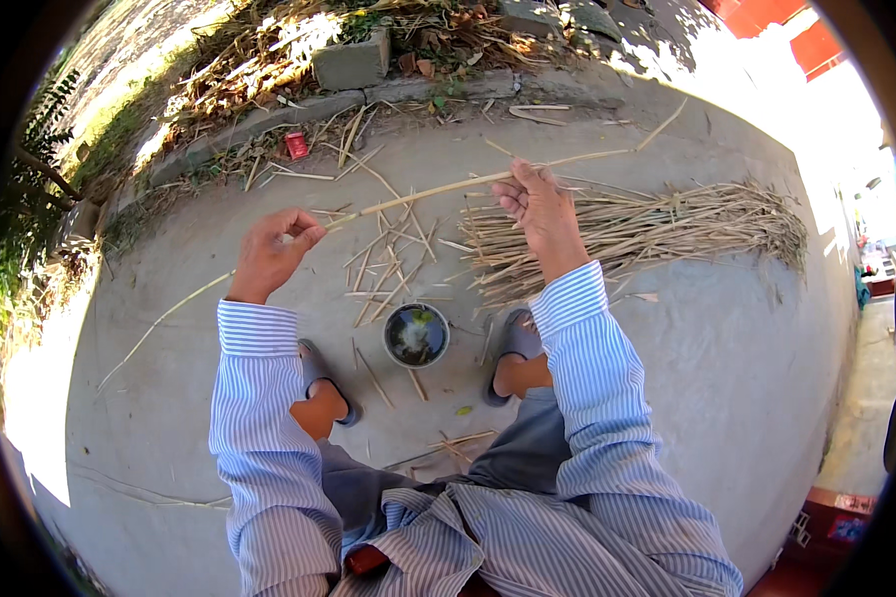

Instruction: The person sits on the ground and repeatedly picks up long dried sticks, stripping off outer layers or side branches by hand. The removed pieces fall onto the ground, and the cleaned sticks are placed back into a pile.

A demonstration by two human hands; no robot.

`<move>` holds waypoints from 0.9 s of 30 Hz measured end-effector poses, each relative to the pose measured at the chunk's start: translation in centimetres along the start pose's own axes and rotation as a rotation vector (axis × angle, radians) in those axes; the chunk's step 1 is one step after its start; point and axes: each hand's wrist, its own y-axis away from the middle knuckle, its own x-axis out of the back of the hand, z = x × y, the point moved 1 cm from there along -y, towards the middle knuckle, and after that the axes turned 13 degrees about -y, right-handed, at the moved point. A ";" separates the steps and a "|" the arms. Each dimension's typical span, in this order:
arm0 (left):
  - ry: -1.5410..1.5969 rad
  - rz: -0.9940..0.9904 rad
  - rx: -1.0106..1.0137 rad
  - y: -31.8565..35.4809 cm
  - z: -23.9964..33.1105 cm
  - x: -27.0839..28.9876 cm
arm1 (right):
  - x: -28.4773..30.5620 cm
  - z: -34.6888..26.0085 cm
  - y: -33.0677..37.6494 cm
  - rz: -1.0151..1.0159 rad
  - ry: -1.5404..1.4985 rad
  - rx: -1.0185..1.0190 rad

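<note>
A long, thin, pale dry stalk (413, 198) is stretched across in front of me, held at two places. My left hand (272, 257) pinches it between thumb and fingers, and a thinner length trails from there down to the lower left. Farther right and slightly higher, my right hand (545, 214) has its fingers closed round the same stalk, whose end bends upward beyond that hand. Beneath my right hand lies a thick bundle of similar stalks (657, 227). Short cut pieces of stalk (380, 271) are scattered on the ground between my hands.
A small round bucket (388, 350) with dark water stands between my sandalled feet. Along the back runs a low kerb (259, 124) with a concrete block (351, 62) and dry leaves. A small red packet (296, 145) lies near it. Greenery (40, 159) borders the left.
</note>
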 end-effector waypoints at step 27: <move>0.187 0.157 -0.122 -2.0 5.5 -2.9 | -3.5 1.1 3.0 -0.334 -0.009 -0.151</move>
